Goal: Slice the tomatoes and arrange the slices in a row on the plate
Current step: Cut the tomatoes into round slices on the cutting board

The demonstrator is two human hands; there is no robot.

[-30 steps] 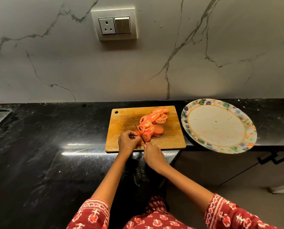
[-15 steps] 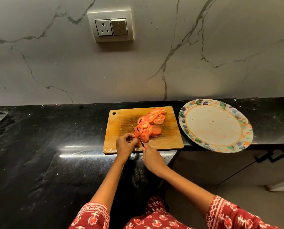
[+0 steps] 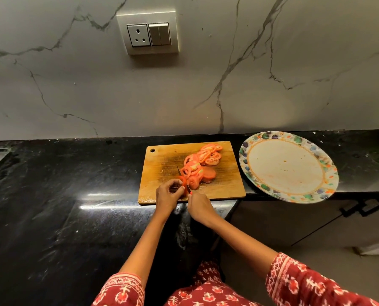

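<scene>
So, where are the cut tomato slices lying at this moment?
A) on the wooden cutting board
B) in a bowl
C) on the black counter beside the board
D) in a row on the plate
A: the tomato slices lie piled on the cutting board, while the plate to its right holds none.

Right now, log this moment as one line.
step: slicing | left hand: holds tomato piece | right hand: holds knife | slices: on cutting board | plate: no slices

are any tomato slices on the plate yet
No, the plate holds no slices; the tomato slices all lie on the cutting board.
</scene>
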